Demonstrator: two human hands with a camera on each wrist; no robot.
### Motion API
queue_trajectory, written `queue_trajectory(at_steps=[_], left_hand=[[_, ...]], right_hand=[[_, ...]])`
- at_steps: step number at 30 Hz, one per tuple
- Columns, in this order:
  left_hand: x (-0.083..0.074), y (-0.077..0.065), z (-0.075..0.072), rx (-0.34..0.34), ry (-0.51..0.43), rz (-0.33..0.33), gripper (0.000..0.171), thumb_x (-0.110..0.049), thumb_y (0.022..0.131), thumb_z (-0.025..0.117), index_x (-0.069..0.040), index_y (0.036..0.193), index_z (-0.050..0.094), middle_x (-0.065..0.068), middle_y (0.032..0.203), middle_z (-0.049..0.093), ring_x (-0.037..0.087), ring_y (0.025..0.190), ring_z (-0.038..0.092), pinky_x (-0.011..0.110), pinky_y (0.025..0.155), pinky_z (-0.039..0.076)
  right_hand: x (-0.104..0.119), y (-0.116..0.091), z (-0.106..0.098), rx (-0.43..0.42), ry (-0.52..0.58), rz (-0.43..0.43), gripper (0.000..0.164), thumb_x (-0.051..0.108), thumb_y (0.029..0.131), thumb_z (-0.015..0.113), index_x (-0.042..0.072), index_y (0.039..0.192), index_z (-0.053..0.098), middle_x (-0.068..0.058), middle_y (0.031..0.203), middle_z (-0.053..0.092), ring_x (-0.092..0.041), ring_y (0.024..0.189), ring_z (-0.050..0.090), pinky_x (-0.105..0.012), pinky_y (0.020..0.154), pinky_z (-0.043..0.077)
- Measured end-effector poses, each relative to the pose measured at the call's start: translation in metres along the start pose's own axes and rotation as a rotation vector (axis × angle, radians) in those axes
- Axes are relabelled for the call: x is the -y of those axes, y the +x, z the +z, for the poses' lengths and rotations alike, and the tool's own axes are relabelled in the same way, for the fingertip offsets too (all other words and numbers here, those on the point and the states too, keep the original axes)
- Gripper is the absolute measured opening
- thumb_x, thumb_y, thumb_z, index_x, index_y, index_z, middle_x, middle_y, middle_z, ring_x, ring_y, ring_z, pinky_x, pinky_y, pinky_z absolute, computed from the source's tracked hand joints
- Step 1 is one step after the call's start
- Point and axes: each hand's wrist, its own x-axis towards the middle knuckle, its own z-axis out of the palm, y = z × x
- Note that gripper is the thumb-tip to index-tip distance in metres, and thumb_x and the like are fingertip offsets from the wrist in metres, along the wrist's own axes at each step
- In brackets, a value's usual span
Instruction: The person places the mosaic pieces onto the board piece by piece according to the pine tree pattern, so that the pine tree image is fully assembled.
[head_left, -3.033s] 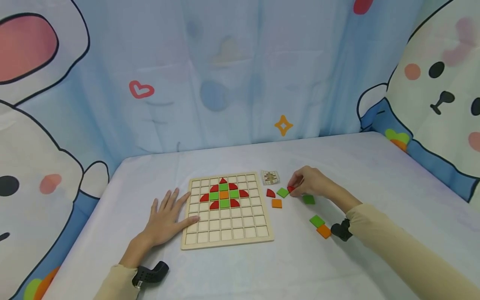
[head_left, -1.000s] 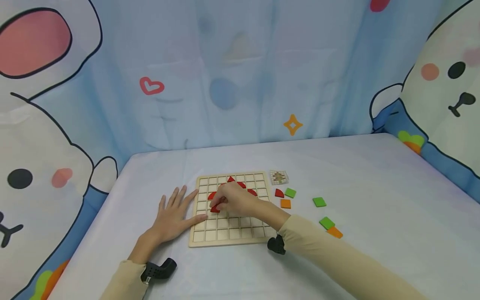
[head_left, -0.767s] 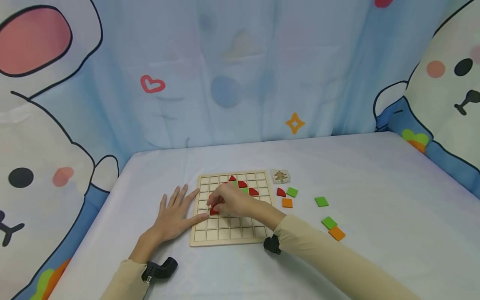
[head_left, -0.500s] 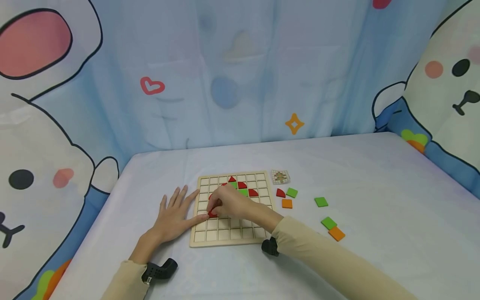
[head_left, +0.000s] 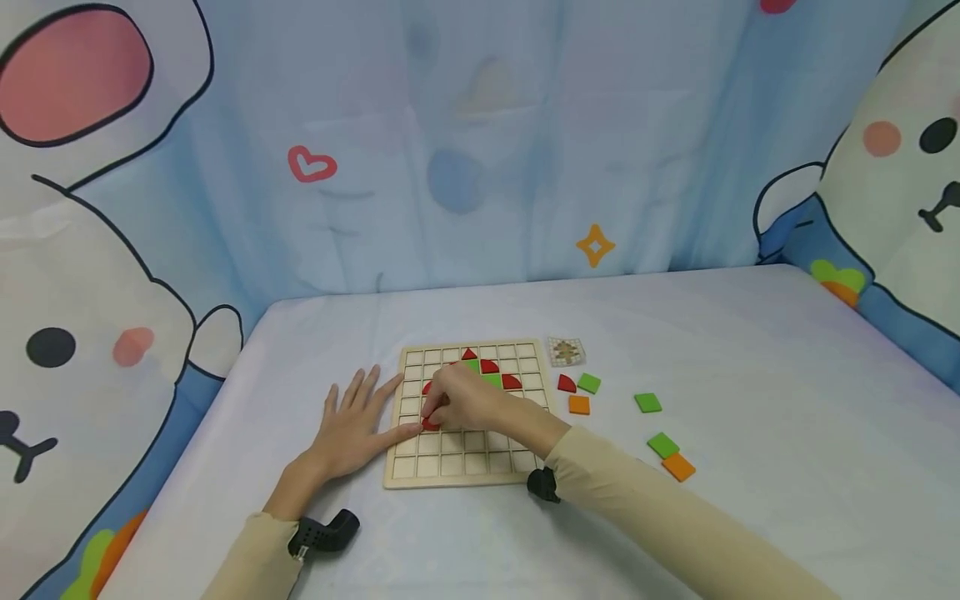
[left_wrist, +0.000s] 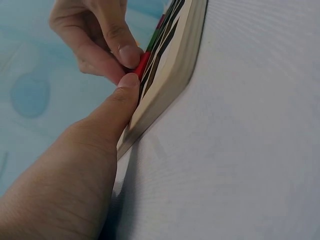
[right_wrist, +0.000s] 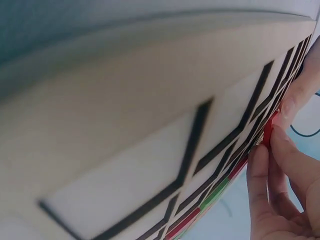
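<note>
Pinching a red piece (right_wrist: 268, 133), the right hand (head_left: 467, 398) is over the board (head_left: 452, 464), whose cells hold red and green tiles (head_left: 512, 382). The left hand (head_left: 351, 433) lies at the board's left edge, fingers spread — hidden in the left wrist view, where its thumb tip sits right by the piece.

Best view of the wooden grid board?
Head: the grid board shows nearly whole from above, though the right hand hides part. Left wrist gives only part of it, nearly edge-on; right wrist gives a close, steeply slanted section.
</note>
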Motion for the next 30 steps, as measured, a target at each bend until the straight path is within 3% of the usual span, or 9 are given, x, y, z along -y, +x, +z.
queue_trajectory(at_steps=[5, 14, 30], left_hand=[[-0.0006, 0.0011, -0.0019, -0.002, 0.012, 0.007, 0.088, -0.062, 0.098, 0.059, -0.016, 0.167, 0.028, 0.021, 0.174, 0.012, 0.043, 0.16, 0.002, 0.07, 0.122, -0.006], [0.0, -0.0002, -0.0005, -0.002, 0.0, 0.008, 0.09, -0.065, 0.098, 0.058, -0.016, 0.167, 0.028, 0.021, 0.174, 0.012, 0.043, 0.16, 0.002, 0.07, 0.121, -0.006], [0.0022, 0.0004, 0.0008, -0.006, 0.012, 0.009, 0.09, -0.065, 0.098, 0.058, -0.016, 0.167, 0.028, 0.021, 0.174, 0.012, 0.043, 0.16, 0.002, 0.071, 0.121, -0.005]], right_hand=[[0.001, -0.0004, -0.002, 0.023, -0.024, -0.041, 0.011, -0.008, 0.09, 0.077, -0.001, 0.096, 0.083, -0.008, 0.094, 0.077, -0.014, 0.085, 0.07, -0.016, 0.072, 0.054], [0.0027, -0.0002, 0.0012, 0.052, -0.036, -0.037, 0.012, -0.009, 0.091, 0.075, -0.003, 0.099, 0.083, -0.011, 0.097, 0.077, -0.02, 0.092, 0.073, -0.015, 0.074, 0.055], [0.0077, 0.003, -0.0006, 0.068, -0.037, 0.023, 0.013, -0.011, 0.09, 0.075, -0.001, 0.094, 0.083, -0.009, 0.097, 0.079, -0.016, 0.088, 0.073, -0.018, 0.075, 0.056]])
